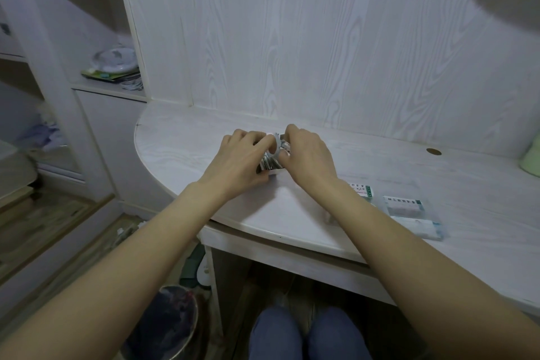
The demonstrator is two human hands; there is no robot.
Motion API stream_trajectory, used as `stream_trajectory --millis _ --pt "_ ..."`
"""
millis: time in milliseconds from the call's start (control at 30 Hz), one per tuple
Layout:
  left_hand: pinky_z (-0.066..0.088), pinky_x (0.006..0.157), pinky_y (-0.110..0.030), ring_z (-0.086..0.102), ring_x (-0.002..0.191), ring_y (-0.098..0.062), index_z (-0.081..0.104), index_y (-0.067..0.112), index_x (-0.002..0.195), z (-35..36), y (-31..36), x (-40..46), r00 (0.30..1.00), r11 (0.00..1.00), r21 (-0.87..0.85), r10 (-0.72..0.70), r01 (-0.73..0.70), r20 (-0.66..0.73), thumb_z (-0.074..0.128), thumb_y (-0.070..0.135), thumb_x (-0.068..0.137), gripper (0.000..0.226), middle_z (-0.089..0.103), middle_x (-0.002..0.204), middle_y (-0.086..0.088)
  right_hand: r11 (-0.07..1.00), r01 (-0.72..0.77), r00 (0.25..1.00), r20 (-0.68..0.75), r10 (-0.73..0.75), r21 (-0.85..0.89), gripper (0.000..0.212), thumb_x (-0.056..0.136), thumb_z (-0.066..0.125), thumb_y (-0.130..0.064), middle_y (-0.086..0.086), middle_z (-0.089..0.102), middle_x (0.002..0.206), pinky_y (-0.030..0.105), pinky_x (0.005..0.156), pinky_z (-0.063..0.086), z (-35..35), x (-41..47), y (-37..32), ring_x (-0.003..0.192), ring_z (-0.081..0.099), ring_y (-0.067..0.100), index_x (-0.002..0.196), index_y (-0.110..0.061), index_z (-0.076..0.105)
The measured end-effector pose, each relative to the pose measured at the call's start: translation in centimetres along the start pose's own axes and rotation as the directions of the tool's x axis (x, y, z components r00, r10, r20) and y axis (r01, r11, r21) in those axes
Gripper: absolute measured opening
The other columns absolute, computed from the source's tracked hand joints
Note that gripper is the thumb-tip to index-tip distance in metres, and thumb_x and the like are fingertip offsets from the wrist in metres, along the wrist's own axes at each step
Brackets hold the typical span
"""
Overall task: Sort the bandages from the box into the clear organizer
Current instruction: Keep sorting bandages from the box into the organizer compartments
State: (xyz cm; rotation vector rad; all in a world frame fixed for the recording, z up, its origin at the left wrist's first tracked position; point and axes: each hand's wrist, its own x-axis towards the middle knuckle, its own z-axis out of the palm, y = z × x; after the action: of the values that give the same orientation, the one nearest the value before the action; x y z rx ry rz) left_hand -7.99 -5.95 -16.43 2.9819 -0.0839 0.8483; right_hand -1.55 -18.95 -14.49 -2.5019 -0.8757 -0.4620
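A pale wood-grain surface [365,161] with a rounded front edge is filling the middle of the view, and beneath it, nearest the camera, two knees in blue trousers [304,333] are showing beside a dark waste bin [172,321] standing on the floor. Further in, toward the right front edge, the clear organizer [409,215] is lying flat, with printed white-and-green packets showing inside it. Beyond that, both forearms are reaching forward to the small box [270,165], which is sitting near the middle of the surface, packed with upright bandages [268,161]. The left hand [242,158] is curling round the box's left side, while the right hand [306,152] is curling over its right side, fingertips pinching at the bandages. Behind, a wood-grain wall panel [292,38] is rising, and shelves [96,38] at the left are carrying a round white object [114,60].
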Motion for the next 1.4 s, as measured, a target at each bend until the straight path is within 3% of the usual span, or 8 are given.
stream_trajectory --millis 167,267,367,567,733,1000,1200,1400 --pt "0.041 0.075 -0.043 0.058 0.095 -0.039 0.046 0.029 0.1 0.2 -0.2 -0.5 0.996 0.997 0.028 0.07 -0.069 -0.052 0.076 0.017 0.067 0.047 0.061 0.117 -0.008 0.983 0.091 0.995 0.014 -0.094 0.157 0.027 0.094 0.052 -0.023 0.011 0.059 0.092 0.041 0.066 0.044 0.0 0.2 0.7 0.085 0.051 0.033 0.114 -0.01 0.04" --pt "0.04 0.075 -0.044 0.057 0.095 -0.04 0.057 0.021 0.098 0.0 -0.4 -0.4 0.997 0.998 0.01 0.07 -0.07 -0.042 0.076 0.017 0.068 0.035 0.061 0.118 -0.009 0.97 0.177 0.982 0.033 -0.185 0.167 0.036 0.096 0.045 -0.022 0.01 0.056 0.095 0.042 0.071 0.046 -0.2 0.0 0.8 0.088 0.048 0.03 0.131 -0.021 0.038" --pt "0.034 0.074 -0.039 0.055 0.094 -0.039 0.062 0.015 0.096 -0.1 -0.5 -0.2 0.997 0.998 -0.001 0.069 -0.069 -0.036 0.071 0.017 0.071 0.027 0.061 0.121 -0.005 0.964 0.252 0.965 0.05 -0.257 0.091 0.034 0.094 0.043 -0.014 0.005 0.048 0.089 0.036 0.065 0.042 -0.2 -0.3 1.1 0.086 0.041 0.026 0.126 -0.025 0.046" --pt "0.036 0.085 -0.044 0.05 0.108 -0.04 0.065 0.01 0.104 -0.2 -0.3 0.0 0.999 0.999 -0.036 0.017 -0.018 -0.027 0.071 0.019 0.076 0.031 0.056 0.132 -0.011 0.956 0.283 0.955 0.114 -0.275 -0.07 0.025 0.095 0.044 -0.009 0.01 0.053 0.104 0.034 0.073 0.041 -0.1 0.1 0.9 0.102 0.042 0.026 0.115 -0.016 0.058" --pt "0.036 0.086 -0.043 0.051 0.11 -0.039 0.065 0.012 0.097 -0.2 -0.8 0.0 0.999 0.998 -0.056 0.035 -0.036 -0.016 0.072 0.023 0.075 0.025 0.058 0.129 -0.007 0.974 0.227 0.965 0.135 -0.224 -0.003 0.031 0.092 0.043 -0.005 0.01 0.053 0.108 0.035 0.083 0.043 -0.6 0.5 1.0 0.105 0.043 0.025 0.117 -0.014 0.059" --pt "0.03 0.094 -0.038 0.047 0.121 -0.029 0.062 0.018 0.099 -0.1 -1.3 0.2 1.0 0.999 -0.039 0.016 -0.015 0.024 0.066 0.027 0.079 0.023 0.052 0.138 0.001 0.982 0.19 0.981 0.038 -0.19 0.013 0.032 0.088 0.041 -0.001 0.008 0.056 0.102 0.036 0.076 0.043 -1.5 0.4 0.9 0.096 0.043 0.025 0.111 -0.013 0.06" --pt "0.031 0.09 -0.033 0.054 0.109 -0.027 0.062 0.019 0.097 -1.1 -1.1 0.8 0.997 0.999 0.018 0.031 -0.033 0.072 0.062 0.037 0.078 0.026 0.055 0.133 0.0 0.978 0.183 0.983 0.005 -0.183 -0.1 0.031 0.091 0.043 -0.008 0.004 0.06 0.104 0.031 0.066 0.036 -1.4 0.8 1.0 0.092 0.053 0.027 0.111 -0.022 0.061" --pt "0.033 0.081 -0.032 0.056 0.094 -0.026 0.06 0.018 0.099 -1.1 -1.1 1.0 0.997 0.998 0.033 0.052 -0.053 0.049 0.064 0.03 0.077 0.025 0.063 0.115 0.0 0.975 0.222 0.971 0.084 -0.223 0.021 0.029 0.088 0.047 -0.003 0.009 0.055 0.109 0.035 0.078 0.044 -1.5 0.7 0.8 0.094 0.055 0.028 0.109 -0.015 0.065"
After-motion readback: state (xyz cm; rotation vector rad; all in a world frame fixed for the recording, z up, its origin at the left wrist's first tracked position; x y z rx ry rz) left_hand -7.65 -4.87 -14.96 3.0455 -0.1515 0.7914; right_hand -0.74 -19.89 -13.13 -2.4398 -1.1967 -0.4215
